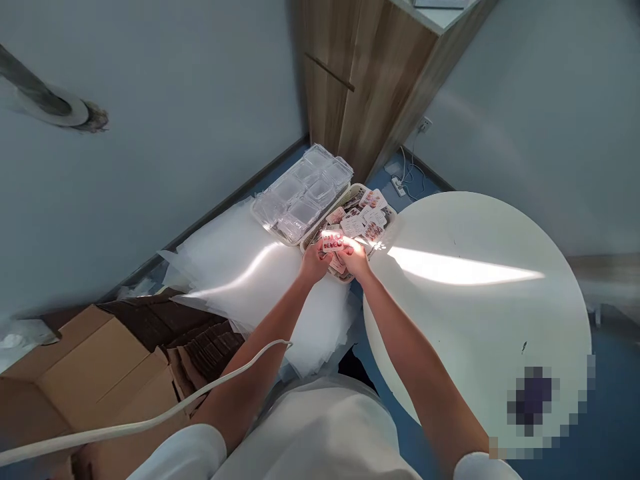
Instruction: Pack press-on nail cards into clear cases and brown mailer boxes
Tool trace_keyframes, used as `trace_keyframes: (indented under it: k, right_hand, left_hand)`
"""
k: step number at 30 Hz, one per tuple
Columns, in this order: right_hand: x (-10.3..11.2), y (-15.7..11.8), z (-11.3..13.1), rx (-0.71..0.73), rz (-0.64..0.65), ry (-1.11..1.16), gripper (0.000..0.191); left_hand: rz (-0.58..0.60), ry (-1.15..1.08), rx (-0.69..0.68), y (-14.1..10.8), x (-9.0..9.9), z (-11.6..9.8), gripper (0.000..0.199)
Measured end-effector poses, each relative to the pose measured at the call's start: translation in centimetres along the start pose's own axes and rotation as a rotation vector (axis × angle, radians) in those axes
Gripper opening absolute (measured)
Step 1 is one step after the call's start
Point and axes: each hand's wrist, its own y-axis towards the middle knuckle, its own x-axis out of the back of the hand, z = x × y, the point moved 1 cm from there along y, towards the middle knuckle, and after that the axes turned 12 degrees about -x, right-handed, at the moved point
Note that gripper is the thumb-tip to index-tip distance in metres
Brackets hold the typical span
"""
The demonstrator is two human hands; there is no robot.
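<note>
Both my hands are stretched forward over a white basket (395, 217) filled with small cards. Between them is a small card of what look like press-on nails (332, 241), white with rows of red and pink pieces. My left hand (315, 263) grips its left edge with closed fingers. On the opposite edge, my right hand (356, 257) pinches the card, with bright sunlight falling across its fingers. Similar cards (373, 199) lie jumbled in the basket, some face down showing printed white backs (353, 225).
A second basket left of it is heaped with clear plastic boxes (303, 190). White translucent sheets (240, 260) spread beneath. At right stands a round white table (480, 327); at lower left, an open cardboard box (100, 360). A white cable (150, 421) crosses my left arm. Behind is a wooden cabinet (370, 73).
</note>
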Motion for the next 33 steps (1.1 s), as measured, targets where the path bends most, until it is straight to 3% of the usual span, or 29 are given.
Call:
trace_keyframes:
  k: [5, 10, 18, 23, 26, 29, 33]
  right_hand:
    - [0.6, -1.7, -0.5, 0.041, -0.069, 0.175, 0.040]
    - [2.3, -5.8, -2.8, -0.029, -0.154, 0.286, 0.035]
    - [7.3, -14.6, -7.9, -0.108, -0.185, 0.415, 0.031]
    - [11.1, -20.1, -11.4, -0.130, -0.142, 0.434, 0.031]
    - [12.9, -23.1, -13.7, -0.127, -0.128, 0.459, 0.026]
    - [14.4, -25.8, -15.9, -0.129, -0.140, 0.517, 0.023]
    - [15.8, -28.7, -18.7, -0.158, -0.168, 0.635, 0.023]
  left_hand:
    - [-0.144, -0.024, 0.025, -1.2, 0.2, -0.5, 0.030]
    - [-0.133, -0.092, 0.024, -3.3, -1.0, -1.0, 0.029]
    - [0.224, -0.389, 0.089, -7.8, -5.1, -3.1, 0.034]
    - [0.623, -0.325, -0.056, -10.6, -8.9, -6.1, 0.029]
    - [0.786, -0.259, -0.160, -12.5, -11.9, -8.0, 0.027]
    - [0.826, -0.236, -0.179, -14.3, -14.7, -9.5, 0.031]
    - [0.779, -0.366, -0.060, -16.9, -17.1, -11.0, 0.045]
